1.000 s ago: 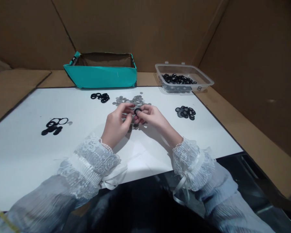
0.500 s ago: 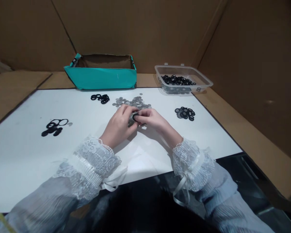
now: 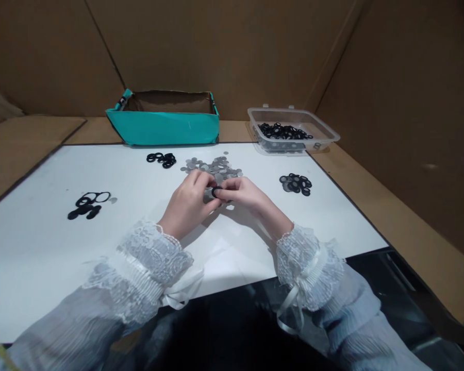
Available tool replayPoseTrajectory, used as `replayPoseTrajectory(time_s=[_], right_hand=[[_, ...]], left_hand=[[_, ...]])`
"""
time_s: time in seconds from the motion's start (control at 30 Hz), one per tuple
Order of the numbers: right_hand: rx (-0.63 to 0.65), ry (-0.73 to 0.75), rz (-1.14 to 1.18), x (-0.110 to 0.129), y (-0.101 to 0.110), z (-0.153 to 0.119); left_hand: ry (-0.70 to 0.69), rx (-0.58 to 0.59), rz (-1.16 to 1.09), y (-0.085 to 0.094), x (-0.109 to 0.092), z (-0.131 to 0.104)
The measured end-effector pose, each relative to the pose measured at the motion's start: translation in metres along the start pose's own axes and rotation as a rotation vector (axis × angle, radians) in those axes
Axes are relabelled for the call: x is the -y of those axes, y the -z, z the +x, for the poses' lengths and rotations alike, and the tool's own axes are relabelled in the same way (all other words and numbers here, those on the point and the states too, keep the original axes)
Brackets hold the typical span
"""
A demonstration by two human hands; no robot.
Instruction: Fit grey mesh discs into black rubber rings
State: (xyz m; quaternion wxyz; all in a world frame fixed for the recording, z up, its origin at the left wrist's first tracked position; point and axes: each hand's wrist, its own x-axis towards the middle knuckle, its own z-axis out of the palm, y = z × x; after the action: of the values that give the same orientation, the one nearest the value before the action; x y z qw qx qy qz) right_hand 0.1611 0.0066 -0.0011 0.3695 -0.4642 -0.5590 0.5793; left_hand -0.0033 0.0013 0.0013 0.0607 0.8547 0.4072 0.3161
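Over the middle of the white board point(image 3: 224, 247), my right hand point(image 3: 245, 195) pinches a small black ring point(image 3: 215, 192) between thumb and fingers. Close against it on the left is my left hand point(image 3: 187, 201), its fingers curled and its thumb just below the ring. What its fingertips hold, if anything, is hidden. A loose pile of small grey discs point(image 3: 216, 166) lies right behind both hands, and a few more discs show between them.
Black rings point(image 3: 162, 158) lie behind on the left; black rings and dark discs point(image 3: 87, 205) lie further left. Rings with discs point(image 3: 296, 184) are on the right. Behind stand a turquoise box point(image 3: 164, 129) and a clear plastic container point(image 3: 319, 138) holding many black rings. Cardboard walls point(image 3: 232, 56) surround the board.
The whole view has shifted slightly, so everything sits a little lower. Both hands stay together at the ring, with only small finger movement.
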Motion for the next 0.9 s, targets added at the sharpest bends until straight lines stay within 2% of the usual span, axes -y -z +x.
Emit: replayPoseTrajectory(time_s=[0.17,0.33,0.53,0.73,0.9], right_hand=[[0.001,-0.027,0.03,-0.001,0.0001,0.0006],[0.006,-0.002,0.024,-0.0005,0.0,-0.0006],[0.002,-0.055,0.04,0.0004,-0.001,-0.0012],[0.018,0.026,-0.006,-0.0016,0.0016,-0.0006],[0.009,-0.016,0.043,-0.0013,0.0011,-0.0018]], left_hand=[[-0.123,0.073,-0.047,0.0021,0.0009,0.0],[-0.046,0.01,0.041,-0.0007,0.001,-0.0008],[-0.166,0.115,-0.052,0.004,0.0036,0.0007],[-0.039,0.045,-0.007,0.0024,0.0036,0.0004],[-0.121,0.119,-0.119,0.0043,0.0011,0.001]])
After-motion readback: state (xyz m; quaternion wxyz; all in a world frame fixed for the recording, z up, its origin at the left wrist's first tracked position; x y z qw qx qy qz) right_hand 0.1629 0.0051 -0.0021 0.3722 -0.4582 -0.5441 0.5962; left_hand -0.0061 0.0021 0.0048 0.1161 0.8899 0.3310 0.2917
